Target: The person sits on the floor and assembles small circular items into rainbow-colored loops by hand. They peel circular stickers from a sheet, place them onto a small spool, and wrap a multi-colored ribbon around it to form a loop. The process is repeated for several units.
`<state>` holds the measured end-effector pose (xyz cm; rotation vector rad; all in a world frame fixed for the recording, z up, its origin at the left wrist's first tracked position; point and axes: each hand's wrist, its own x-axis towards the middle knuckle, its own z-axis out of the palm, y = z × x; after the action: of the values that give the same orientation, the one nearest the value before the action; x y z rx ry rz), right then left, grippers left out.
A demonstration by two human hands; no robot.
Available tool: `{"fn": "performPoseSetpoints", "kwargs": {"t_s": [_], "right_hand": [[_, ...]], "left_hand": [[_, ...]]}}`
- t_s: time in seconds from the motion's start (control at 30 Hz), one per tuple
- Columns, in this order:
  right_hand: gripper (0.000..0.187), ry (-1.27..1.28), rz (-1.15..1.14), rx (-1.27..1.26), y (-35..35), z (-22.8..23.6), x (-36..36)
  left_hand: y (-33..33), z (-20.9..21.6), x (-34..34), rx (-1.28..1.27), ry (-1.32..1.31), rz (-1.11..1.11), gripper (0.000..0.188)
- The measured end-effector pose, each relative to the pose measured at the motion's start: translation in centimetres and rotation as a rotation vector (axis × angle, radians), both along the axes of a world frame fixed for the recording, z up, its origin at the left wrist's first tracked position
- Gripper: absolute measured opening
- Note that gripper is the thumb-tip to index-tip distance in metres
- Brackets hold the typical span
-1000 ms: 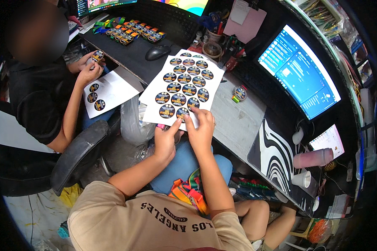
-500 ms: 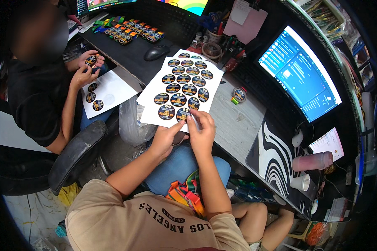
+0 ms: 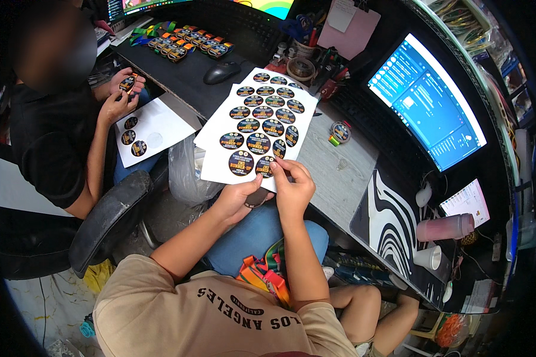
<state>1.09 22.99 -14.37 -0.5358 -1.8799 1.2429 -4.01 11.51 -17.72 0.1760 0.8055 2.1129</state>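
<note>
A white sheet of round black stickers lies at the desk's near edge, reaching out over my lap. My left hand is closed at its lower edge, thumb up by the paper, around a dark round disc that looks like a medal. With thumb and forefinger together, my right hand pinches the edge of a round sticker at the sheet's lower right corner. That sticker looks bent, partly up from the paper. Orange and green ribbons lie across my lap.
At left a co-worker holds a ribboned medal over another sticker sheet. Several ribboned medals lie on the desk beyond a black mouse. One medal sits right of my sheet. A pink bottle and white cup stand farther right.
My right hand has moved a little right and away from my left thumb, and the corner sticker's edge bends with it. More of the dark disc shows. The co-worker's medal has tilted.
</note>
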Motion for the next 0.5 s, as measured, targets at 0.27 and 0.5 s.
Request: {"fn": "performPoseSetpoints", "kwargs": {"t_s": [0.27, 0.5], "right_hand": [[0.013, 0.014, -0.041, 0.149, -0.3, 0.0, 0.2], [0.012, -0.05, -0.007, 0.182, -0.3, 1.0, 0.3]], "left_hand": [[-0.1, 0.3, 0.2, -0.002, 0.038, 0.013, 0.033], [0.1, 0.4, 0.6, -0.067, 0.057, 0.075, 0.033]]}}
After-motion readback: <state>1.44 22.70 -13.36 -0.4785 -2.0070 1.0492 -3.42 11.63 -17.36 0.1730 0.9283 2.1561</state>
